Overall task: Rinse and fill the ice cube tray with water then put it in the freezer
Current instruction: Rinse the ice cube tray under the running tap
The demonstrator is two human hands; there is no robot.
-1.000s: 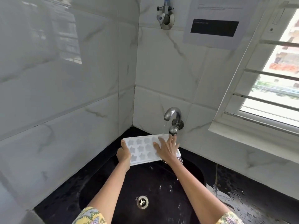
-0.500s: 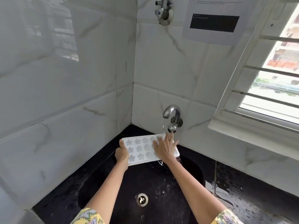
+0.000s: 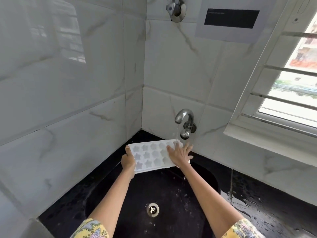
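Head view, at the centre of the frame: the left hand (image 3: 127, 163) clamps the left short edge of the ice cube tray (image 3: 151, 156), thumb on the upper rim and fingers hidden beneath. The right hand (image 3: 180, 156) lies flat on the tray's right end, fingers spread across the star-shaped cells, gripping nothing. The white tray is held roughly level between both hands, above the far rim of the black sink (image 3: 171, 194). A thin stream of water (image 3: 176, 133) falls from the chrome tap (image 3: 182, 117) just above onto the tray's far right corner, beside the right fingertips. Lower in the frame the drain (image 3: 152, 209) sits in the basin, with a wet black counter (image 3: 274, 203) at right.
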